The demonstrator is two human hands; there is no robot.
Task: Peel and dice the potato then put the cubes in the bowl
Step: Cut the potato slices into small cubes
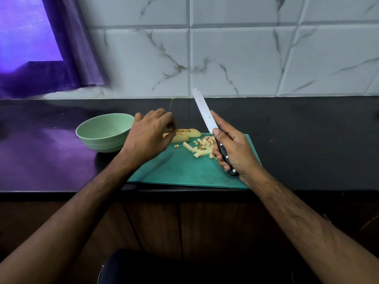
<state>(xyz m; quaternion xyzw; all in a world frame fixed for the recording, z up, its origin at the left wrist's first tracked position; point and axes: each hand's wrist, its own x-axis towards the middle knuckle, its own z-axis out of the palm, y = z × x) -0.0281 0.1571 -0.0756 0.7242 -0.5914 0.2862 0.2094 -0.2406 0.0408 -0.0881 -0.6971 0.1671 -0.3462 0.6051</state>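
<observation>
Potato slices [185, 134], pale with some skin showing at the ends, are seen lying at the far edge of the green cutting board [184, 171], toward its far left corner. A scatter of potato cubes [202, 147] is found just beside them, nearer the board's far right part; several cubes carry brown skin on one face. One stray cube is noted alone, a little left of the pile.

The left hand [148, 138] is held over the slices, fingers curled down toward them; whether anything is pinched cannot be told, since the fingertips are blurred and turned away.

The right hand [231, 148] is wrapped around the black riveted handle of a knife [205, 114], forefinger laid along the blade's back. The blade is raised off the board, tilted up and away toward the wall, tip pointing left of upright.

A pale green bowl [102, 133] is set on the dark bench [307, 140], just beside the board's far left corner; no cubes are seen inside.

Marbled white tiles [246, 48] are recorded behind the bench, a purple curtain [71, 48] at the far left
</observation>
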